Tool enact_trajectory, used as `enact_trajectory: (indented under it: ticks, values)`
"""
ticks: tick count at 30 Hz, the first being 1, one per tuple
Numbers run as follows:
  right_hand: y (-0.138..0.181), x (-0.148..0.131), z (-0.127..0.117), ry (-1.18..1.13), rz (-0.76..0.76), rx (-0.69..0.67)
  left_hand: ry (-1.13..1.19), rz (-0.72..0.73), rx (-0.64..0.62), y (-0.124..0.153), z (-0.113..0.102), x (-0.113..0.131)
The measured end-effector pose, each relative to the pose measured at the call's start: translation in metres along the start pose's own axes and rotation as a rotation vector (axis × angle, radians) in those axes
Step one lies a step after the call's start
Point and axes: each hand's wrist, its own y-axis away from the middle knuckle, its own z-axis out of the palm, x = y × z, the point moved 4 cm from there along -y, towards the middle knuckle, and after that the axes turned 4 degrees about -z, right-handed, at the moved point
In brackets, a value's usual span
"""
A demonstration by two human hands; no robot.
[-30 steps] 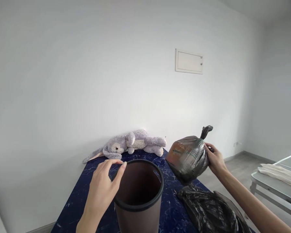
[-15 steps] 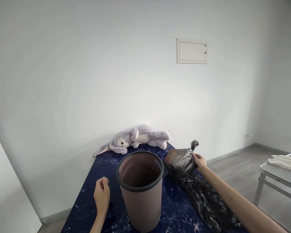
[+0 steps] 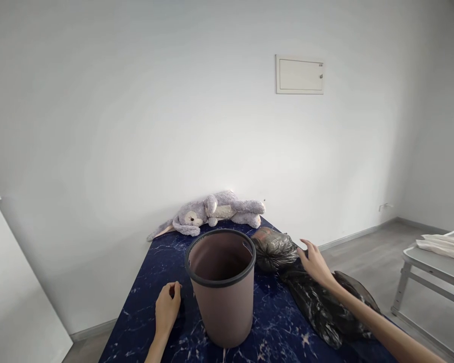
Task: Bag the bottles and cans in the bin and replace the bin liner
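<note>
The bin [image 3: 221, 297] stands on the table [image 3: 155, 267]. Just right of the bin lies a tied bag [image 3: 274, 249], on a flat black bag [image 3: 325, 307]. The right hand [image 3: 315, 262] is beside the tied bag, fingers spread, gripping nothing. Left of the bin, the left hand [image 3: 167, 310] rests curled in a loose fist. Behind the bin lies a plush toy [image 3: 212, 214].
</note>
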Motion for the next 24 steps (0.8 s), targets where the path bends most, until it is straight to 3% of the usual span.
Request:
enact_trajectory:
  ticks: [3,5,7,10,14,24]
  values:
    - [0.061,-0.022,0.006,0.024,-0.205,-0.142,-0.016,0.029,-0.023,0.002,0.002,0.002]
    - [0.105,-0.033,0.012,0.162,-0.409,-0.245,-0.022,0.048,-0.041,0.004,0.003,0.003]
    - [0.143,-0.035,0.019,0.253,-0.469,-0.37,-0.028,0.063,-0.06,0.006,0.004,0.006]
    - [0.181,-0.031,0.026,0.317,-0.435,-0.599,-0.032,0.081,-0.1,0.009,0.006,0.009]
    - [0.193,-0.033,0.029,0.353,-0.4,-0.701,-0.026,0.098,-0.163,0.012,0.009,0.015]
    - [0.187,-0.04,0.027,0.321,-0.328,-0.651,-0.024,0.109,-0.243,0.015,0.011,0.025]
